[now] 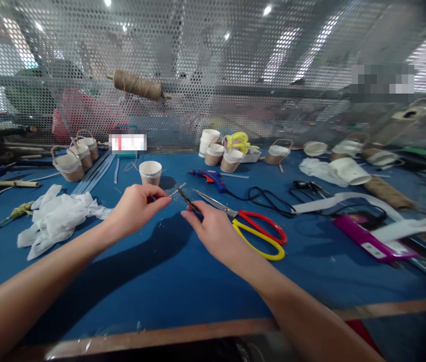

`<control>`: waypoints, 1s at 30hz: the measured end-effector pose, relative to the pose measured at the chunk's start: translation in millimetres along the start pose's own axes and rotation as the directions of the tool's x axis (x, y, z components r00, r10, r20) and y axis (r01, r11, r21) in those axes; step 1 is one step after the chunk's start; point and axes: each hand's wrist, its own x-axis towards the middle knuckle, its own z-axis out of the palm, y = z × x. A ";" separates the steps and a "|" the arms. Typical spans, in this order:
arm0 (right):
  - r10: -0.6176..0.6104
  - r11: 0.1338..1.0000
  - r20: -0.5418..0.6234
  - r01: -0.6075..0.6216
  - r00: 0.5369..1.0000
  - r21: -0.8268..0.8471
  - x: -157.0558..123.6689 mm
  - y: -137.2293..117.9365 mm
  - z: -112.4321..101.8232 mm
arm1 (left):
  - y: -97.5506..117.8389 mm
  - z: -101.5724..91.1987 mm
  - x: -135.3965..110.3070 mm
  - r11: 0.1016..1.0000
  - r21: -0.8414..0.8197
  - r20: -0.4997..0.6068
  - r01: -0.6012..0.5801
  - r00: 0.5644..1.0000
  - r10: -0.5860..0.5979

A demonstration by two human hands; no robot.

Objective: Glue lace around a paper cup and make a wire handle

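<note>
My left hand (135, 210) is closed in a pinch on a thin pale strand (176, 191), whose free end points right. In my right hand (215, 231) are small dark scissors (187, 198), their tips close to that strand; most of the handle is hidden by the fingers. A white paper cup (150, 172) stands just beyond my left hand, with a loop of twine (131, 167) at its side. Large scissors with red and yellow handles (260, 232) lie by my right hand. Tiny pale scraps dot the blue tabletop (160, 281) between the hands.
A blue glue gun (213, 179) with a black cord lies behind the hands. Crumpled white fabric (60, 216) is at left. Small handled buckets (70, 167) stand along the back. To the right are a purple device (373, 239) and a white strip (333, 199). Perforated metal (213, 60) closes the back.
</note>
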 end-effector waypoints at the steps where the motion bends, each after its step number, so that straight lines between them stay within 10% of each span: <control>1: -0.013 1.000 -0.008 0.013 1.000 0.010 -0.2 0.2 -0.5 | 0.1 -1.3 1.0 0.990 -0.123 0.060 0.063 0.997 -0.056; 11: -0.071 0.986 0.085 0.057 0.994 0.155 -0.9 1.5 -5.3 | 5.9 -0.4 0.2 0.938 -0.315 0.116 0.143 0.987 -0.111; 23: -0.039 0.991 0.141 0.019 0.989 0.134 -2.6 -3.3 -7.5 | 0.1 6.2 -2.7 0.995 0.032 -0.068 -0.090 0.993 0.092; 30: -0.090 0.987 0.104 0.075 0.991 0.143 -3.0 -1.2 -8.1 | 0.5 -4.2 0.2 0.902 -0.401 0.208 0.160 0.975 -0.081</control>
